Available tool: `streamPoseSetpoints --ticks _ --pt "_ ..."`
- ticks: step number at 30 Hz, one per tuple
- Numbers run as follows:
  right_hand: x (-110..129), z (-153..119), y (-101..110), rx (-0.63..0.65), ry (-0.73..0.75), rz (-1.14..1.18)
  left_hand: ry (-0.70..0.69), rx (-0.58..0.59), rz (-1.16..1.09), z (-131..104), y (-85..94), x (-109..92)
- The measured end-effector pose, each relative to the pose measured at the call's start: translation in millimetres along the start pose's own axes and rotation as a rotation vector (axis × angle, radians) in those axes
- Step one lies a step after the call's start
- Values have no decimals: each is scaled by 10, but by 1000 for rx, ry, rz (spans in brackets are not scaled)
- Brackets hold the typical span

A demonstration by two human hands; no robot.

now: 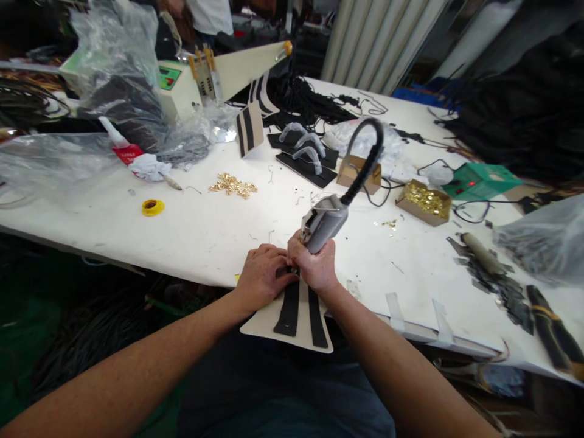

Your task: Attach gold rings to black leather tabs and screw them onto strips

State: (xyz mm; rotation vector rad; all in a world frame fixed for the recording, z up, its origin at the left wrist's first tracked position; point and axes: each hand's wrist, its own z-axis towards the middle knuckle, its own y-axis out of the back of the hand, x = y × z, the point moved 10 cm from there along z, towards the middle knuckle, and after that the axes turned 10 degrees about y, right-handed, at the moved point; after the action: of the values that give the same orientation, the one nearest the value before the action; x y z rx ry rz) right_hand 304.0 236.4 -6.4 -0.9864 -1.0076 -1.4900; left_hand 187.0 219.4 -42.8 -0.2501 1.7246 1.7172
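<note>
A beige panel (262,327) with two black straps (288,310) lies over the table's front edge, close to my body. My right hand (318,266) is wrapped round a grey corded electric screwdriver (326,225), its body tilted and its lower end down at the panel. A thick black cord (365,170) loops up from its top. My left hand (266,274) is closed on the panel's far part, thumb and fingers bent close to the tool's lower end. A small metal bit shows between the hands; the fingers partly hide it.
Gold fittings (232,185) and a yellow tape roll (152,207) lie on the white table (196,243). Behind stand black pieces with wrapped handles (308,155) and a heat sealer (246,67). Rightward are a box of gold parts (424,202), a green power box (481,182) and pliers (552,328).
</note>
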Motion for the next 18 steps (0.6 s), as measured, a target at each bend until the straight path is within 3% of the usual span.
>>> streamPoseSetpoints --ticks 8,11,13,15,18 --pt "147 -36 -33 65 -47 142 -18 19 47 -28 -13 -57" --pt "330 72 320 -27 15 69 -40 22 51 -17 -31 -76" --pt "437 155 659 -73 83 -144 -47 23 56 -4 -46 -77" --pt "415 208 942 -36 96 -434 -49 36 66 6 -76 -76" --pt "141 191 1205 117 55 -800 -62 40 84 9 -107 -96"
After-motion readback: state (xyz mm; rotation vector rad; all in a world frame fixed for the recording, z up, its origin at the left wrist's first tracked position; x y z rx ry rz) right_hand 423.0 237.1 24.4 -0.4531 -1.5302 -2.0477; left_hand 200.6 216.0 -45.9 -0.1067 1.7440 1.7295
